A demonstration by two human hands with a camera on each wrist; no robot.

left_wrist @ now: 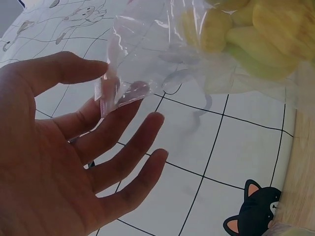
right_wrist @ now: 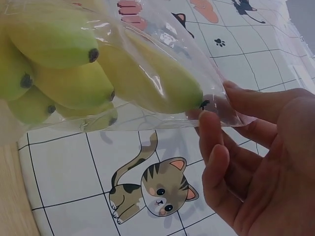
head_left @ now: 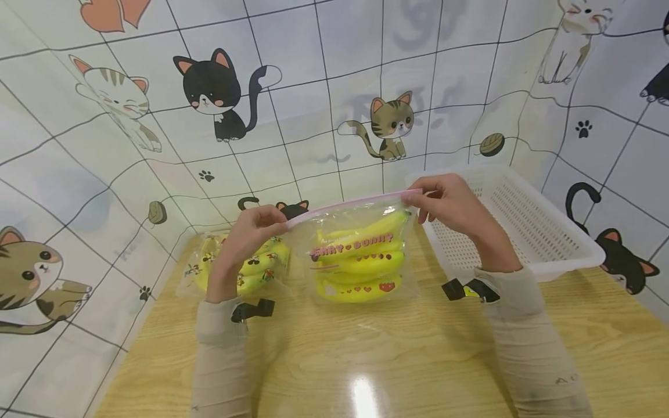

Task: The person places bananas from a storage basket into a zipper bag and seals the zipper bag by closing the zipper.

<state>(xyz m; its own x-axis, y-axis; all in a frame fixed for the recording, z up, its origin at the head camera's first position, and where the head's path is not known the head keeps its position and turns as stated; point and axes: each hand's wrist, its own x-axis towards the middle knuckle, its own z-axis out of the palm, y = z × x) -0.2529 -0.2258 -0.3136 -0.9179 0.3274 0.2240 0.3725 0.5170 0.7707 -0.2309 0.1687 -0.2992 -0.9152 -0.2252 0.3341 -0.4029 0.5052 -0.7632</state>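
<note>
Both hands hold up a clear zip bag by the two ends of its pink top strip. Several yellow bananas lie stacked inside it, behind printed pink lettering and hearts. My left hand pinches the left corner between thumb and forefinger; in the left wrist view its other fingers spread loosely below the corner. At the opposite corner my right hand pinches the strip, with its lower fingers curled in the right wrist view. Dark banana tips show through the plastic there.
A second printed clear bag of bananas lies on the wooden table at the left, partly behind my left hand. To the right stands a white slatted plastic basket, partly behind my right forearm. A cat-patterned sheet covers the surrounding walls.
</note>
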